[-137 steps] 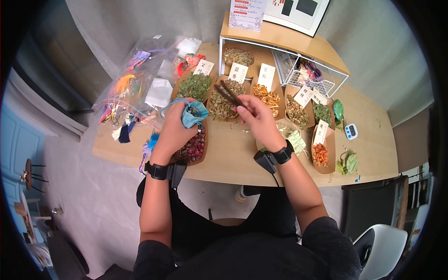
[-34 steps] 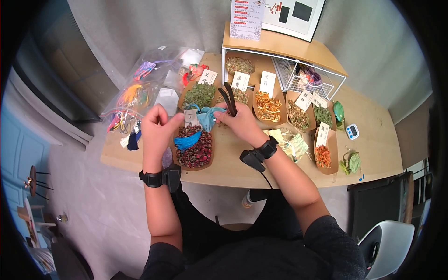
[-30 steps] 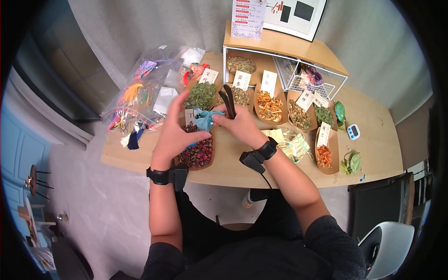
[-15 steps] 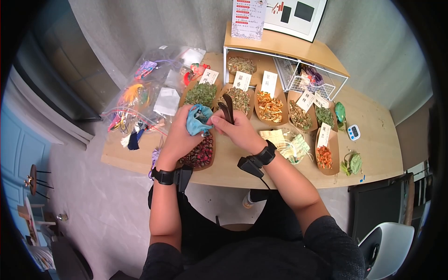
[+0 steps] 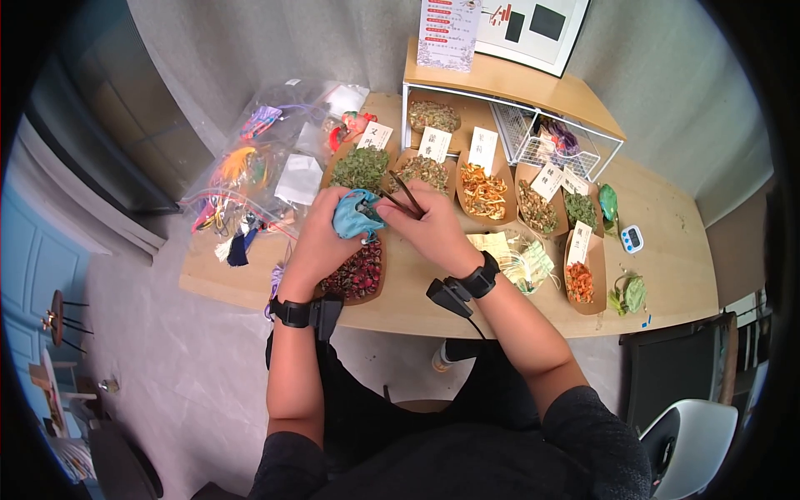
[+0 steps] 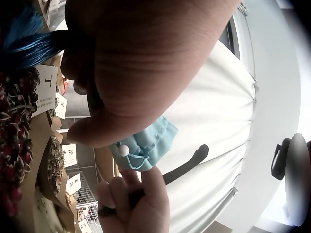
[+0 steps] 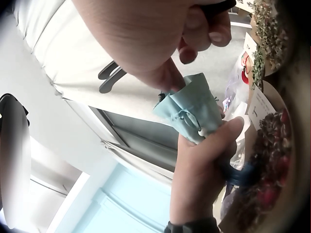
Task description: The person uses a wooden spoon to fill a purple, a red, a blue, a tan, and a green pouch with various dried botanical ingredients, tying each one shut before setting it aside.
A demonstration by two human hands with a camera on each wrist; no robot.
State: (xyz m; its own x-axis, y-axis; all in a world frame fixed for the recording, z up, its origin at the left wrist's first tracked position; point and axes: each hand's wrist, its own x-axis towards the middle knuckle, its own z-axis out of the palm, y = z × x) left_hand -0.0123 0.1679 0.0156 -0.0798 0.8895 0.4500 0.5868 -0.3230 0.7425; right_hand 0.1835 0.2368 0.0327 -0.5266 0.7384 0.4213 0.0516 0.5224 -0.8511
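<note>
My left hand (image 5: pixel 321 250) grips a small light-blue drawstring pouch (image 5: pixel 356 218), mouth up, above the tray of dried rosebuds (image 5: pixel 354 273). A white bead (image 6: pixel 123 150) sits on its cord, and a blue tassel (image 6: pixel 29 48) hangs below the hand. My right hand (image 5: pixel 435 229) keeps dark tongs (image 5: pixel 406 197) tucked in its curled fingers. In the right wrist view a digit of that hand reaches into the pouch's mouth, its tip hidden by the cloth. Dark bits show inside the opening in the head view.
Labelled card trays hold green leaves (image 5: pixel 360 169), orange peel strips (image 5: pixel 483 193) and orange petals (image 5: pixel 579 282). A clear bag of tassels (image 5: pixel 242 167) lies left. Pale green pouches (image 5: pixel 525 258), a timer (image 5: pixel 631 238) and a wooden shelf (image 5: pixel 517 92) are to the right.
A second ago my right hand held the pouch while the left was off it. The left has since gripped it from the left; the right has moved to its mouth, and the tongs have tilted left.
</note>
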